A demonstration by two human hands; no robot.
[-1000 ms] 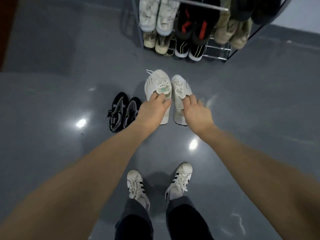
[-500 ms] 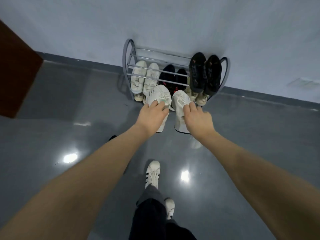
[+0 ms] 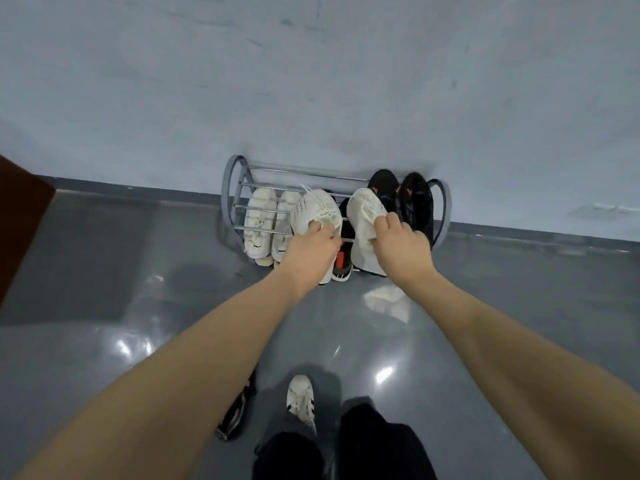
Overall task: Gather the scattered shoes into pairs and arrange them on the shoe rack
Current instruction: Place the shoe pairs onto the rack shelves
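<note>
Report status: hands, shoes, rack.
Left hand grips one white sneaker, right hand its mate. Both held at shoe rack. Black pair occupies right end.

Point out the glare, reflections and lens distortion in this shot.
Head view: bright ceiling-light glare spots on the glossy grey floor, and a pale reflection of the right white sneaker below the right hand; wide-angle bending curves the baseboard and stretches both forearms; shoe rack slightly soft.
</note>
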